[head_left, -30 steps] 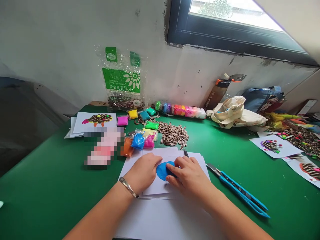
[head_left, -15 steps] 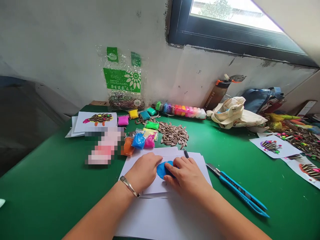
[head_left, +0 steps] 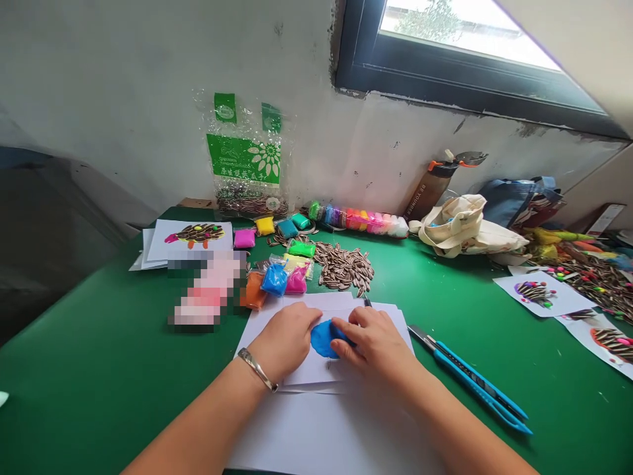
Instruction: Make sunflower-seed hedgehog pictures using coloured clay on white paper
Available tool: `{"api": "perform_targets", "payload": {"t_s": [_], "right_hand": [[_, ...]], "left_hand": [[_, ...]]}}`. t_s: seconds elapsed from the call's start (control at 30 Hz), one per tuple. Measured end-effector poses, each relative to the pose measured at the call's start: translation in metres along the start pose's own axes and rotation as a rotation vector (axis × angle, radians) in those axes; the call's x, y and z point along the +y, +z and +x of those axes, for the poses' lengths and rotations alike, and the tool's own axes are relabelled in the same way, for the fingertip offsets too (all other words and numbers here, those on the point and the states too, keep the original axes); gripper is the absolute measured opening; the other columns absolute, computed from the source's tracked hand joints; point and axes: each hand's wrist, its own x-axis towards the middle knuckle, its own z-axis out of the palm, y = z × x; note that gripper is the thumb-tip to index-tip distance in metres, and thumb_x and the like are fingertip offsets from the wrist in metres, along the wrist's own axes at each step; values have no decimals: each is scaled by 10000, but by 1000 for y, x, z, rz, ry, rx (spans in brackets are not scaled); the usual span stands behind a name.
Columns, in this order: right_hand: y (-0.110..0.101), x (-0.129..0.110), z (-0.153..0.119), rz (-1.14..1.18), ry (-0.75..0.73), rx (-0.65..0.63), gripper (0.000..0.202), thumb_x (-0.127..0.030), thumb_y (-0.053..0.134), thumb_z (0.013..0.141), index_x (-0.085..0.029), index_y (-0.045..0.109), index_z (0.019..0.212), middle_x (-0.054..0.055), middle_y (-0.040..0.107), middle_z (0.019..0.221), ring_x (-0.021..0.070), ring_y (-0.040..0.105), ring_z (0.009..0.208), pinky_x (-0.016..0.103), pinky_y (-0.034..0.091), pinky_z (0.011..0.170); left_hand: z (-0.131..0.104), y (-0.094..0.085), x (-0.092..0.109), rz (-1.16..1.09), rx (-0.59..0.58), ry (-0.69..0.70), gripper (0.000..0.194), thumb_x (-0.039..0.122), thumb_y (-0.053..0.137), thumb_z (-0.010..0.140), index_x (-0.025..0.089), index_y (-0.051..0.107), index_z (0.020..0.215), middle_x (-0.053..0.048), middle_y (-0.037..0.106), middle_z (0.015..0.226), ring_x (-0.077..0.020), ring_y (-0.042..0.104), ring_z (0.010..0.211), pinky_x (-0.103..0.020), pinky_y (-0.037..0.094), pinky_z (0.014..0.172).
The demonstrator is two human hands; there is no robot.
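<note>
A flattened patch of blue modelling clay lies on a white paper sheet, on top of several more sheets. My left hand, a bracelet at its wrist, rests on the paper at the clay's left. Its fingers are curled and mostly hidden; a fingertip reaches the clay's upper left edge. My right hand lies over the clay's right part, thumb and index finger apart and pressing on it, the other fingers bent. Behind the hands are packets of coloured clay, including a blue packet, and a pile of sunflower seeds.
A blue utility knife lies right of the paper. Seed-and-clay pictures rest at the left and right. Along the wall stand a seed bag, a tube of clay colours, a bottle and a cloth bag.
My right thumb and fingers have shifted slightly right over the clay, so more of its blue surface shows. My left hand has stayed in place.
</note>
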Motion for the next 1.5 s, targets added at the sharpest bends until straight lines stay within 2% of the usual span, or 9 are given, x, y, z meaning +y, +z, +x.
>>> {"api": "perform_targets", "payload": {"t_s": [0.17, 0.37, 0.53, 0.67, 0.8, 0.97, 1.13, 1.33, 1.5], "right_hand": [[-4, 5, 0, 14, 11, 6, 320, -395, 496, 880, -274, 605, 1156, 69, 575, 905, 195, 512, 824, 312, 324, 711], [-6, 1, 1, -13, 20, -51, 290, -428, 489, 879, -288, 641, 1083, 69, 570, 900, 204, 509, 836, 329, 324, 726], [-5, -1, 4, -4, 13, -35, 350, -446, 488, 877, -311, 578, 1187, 74, 562, 945, 208, 500, 871, 332, 320, 744], [-3, -2, 5, -18, 6, -30, 310, -456, 471, 886, -336, 611, 1136, 62, 563, 920, 203, 496, 857, 335, 312, 737], [-8, 7, -1, 17, 14, 5, 302, -453, 473, 888, -316, 639, 1100, 59, 564, 915, 190, 504, 840, 322, 330, 732], [-15, 20, -7, 41, 59, 74, 290, -297, 468, 909, -324, 606, 1162, 52, 577, 960, 170, 515, 841, 303, 349, 744], [-14, 19, -7, 53, 13, -27, 386, -98, 464, 858, -325, 626, 1125, 39, 593, 938, 160, 510, 843, 278, 340, 721], [-7, 23, -7, 91, -19, -28, 453, -42, 450, 820, -342, 625, 1111, 25, 592, 936, 153, 510, 836, 275, 326, 723], [-4, 26, -5, 140, 13, -14, 566, -20, 443, 785, -358, 552, 1225, 21, 587, 931, 152, 513, 821, 265, 330, 712]], "left_hand": [[-1, 0, 1, -2, -4, -3, 307, 153, 376, 886, 187, 660, 996, -74, 653, 903, -196, 598, 841, -288, 452, 746], [0, 0, 0, 7, -6, -10, 311, 154, 377, 891, 195, 656, 1021, -73, 656, 931, -197, 596, 867, -289, 452, 765], [0, 0, -1, -3, -15, -8, 317, 159, 376, 900, 196, 646, 1064, -78, 656, 966, -198, 592, 901, -295, 454, 798], [0, 1, 0, -7, -13, 7, 318, 155, 371, 902, 194, 646, 1057, -76, 653, 954, -195, 590, 900, -296, 451, 805], [0, 2, 3, -5, -17, 30, 312, 150, 371, 899, 196, 647, 1035, -71, 641, 919, -192, 586, 867, -292, 449, 777], [0, 3, 5, 21, -20, 31, 303, 145, 364, 900, 192, 654, 972, -62, 618, 852, -190, 569, 814, -291, 438, 740], [-1, 2, 4, 11, -36, 25, 339, 140, 345, 900, 211, 644, 1044, -59, 596, 855, -188, 556, 810, -288, 434, 730], [-4, 0, 7, 76, -96, 95, 436, 67, 366, 839, 254, 611, 1146, -60, 549, 872, -189, 524, 806, -283, 427, 717], [-4, 2, 9, 124, -103, 102, 496, 54, 346, 834, 271, 558, 1226, -63, 536, 884, -196, 506, 812, -296, 419, 722]]}}
